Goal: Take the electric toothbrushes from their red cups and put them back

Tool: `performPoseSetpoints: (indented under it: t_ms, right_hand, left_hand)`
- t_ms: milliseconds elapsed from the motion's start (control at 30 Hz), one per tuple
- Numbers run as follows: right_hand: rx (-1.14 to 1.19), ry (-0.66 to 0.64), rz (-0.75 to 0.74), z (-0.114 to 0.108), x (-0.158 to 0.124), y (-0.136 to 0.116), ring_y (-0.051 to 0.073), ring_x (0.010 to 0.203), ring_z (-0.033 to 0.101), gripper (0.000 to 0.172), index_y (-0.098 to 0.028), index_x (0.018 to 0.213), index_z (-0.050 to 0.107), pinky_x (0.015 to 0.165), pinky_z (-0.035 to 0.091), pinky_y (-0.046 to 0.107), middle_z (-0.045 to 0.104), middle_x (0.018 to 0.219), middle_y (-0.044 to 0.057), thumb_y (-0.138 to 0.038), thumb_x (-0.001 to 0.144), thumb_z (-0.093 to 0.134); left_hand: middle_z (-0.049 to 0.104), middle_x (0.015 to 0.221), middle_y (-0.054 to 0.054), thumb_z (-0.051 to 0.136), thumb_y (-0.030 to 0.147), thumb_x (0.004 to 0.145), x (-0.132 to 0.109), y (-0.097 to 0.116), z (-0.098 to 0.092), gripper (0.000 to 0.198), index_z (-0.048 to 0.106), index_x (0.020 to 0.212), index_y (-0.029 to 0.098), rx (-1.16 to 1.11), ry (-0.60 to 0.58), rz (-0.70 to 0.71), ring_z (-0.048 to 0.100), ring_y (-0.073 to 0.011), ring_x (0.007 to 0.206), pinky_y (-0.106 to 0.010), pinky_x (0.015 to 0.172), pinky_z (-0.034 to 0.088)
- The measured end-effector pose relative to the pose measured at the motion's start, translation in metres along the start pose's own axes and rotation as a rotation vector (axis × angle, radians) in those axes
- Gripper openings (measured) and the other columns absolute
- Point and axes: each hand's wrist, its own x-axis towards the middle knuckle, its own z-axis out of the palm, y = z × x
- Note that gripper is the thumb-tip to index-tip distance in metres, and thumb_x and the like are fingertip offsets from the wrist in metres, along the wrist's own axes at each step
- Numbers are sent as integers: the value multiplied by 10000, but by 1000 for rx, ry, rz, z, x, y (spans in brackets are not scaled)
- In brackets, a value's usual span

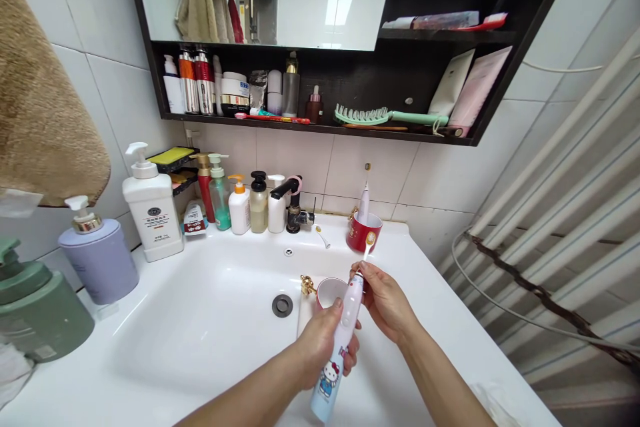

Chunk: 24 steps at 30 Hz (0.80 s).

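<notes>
Sink [190, 327] in white, over whose right side a left hand [320, 340] and a right hand [383, 297] were held.
An electric toothbrush [350, 310], pink above and pale blue below, was held slantwise over the sink, its body wrapped by the left fingers, which were clamped around it; a gold-handled cup [331, 288] was partly hidden behind that hand; the slim brush head [367, 250], topped with yellow, was pinched near its base by the right thumb and fingertips, closed together there.
</notes>
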Motion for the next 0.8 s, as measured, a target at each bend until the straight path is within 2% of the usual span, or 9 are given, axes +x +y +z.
performPoseSetpoints:
  t_ms: [267, 500, 667, 800]
  right_hand:
    - [-116, -17, -5, 3, -5, -4, 71, 468, 414, 230, -151, 593, 504, 446, 326, 199, 496, 552, -12, -379, 624, 485]
    - [-138, 56, -9, 9, -2, 0, 79, 489, 455, 238, -164, 575, 476, 468, 345, 193, 493, 512, -29, -397, 624, 475]
    - [-155, 98, -12, 11, -3, 2, 72, 457, 439, 260, -171, 578, 473, 427, 332, 183, 486, 495, -36, -426, 628, 451]
    - [-180, 183, -82, 14, -4, 4, 69, 482, 449, 245, -171, 582, 481, 460, 355, 184, 498, 539, -36, -412, 620, 471]
  left_hand:
    - [393, 419, 47, 233, 649, 570, 0, 0, 1, 575, 392, 775, 135, 59, -10, 93, 344, -53, 304, -187, 335, 254]
    - [402, 412, 44, 251, 616, 597, 4, -1, -2, 509, 385, 692, 134, 168, 67, 199, 346, -48, 281, -178, 312, 247]
    - [403, 418, 42, 230, 614, 606, 4, 0, -4, 507, 387, 698, 141, 134, 26, 151, 361, -57, 296, -190, 318, 268]
    - [406, 418, 42, 287, 591, 606, 3, 2, -5, 470, 391, 684, 140, 229, 71, 249, 353, -46, 293, -177, 322, 251]
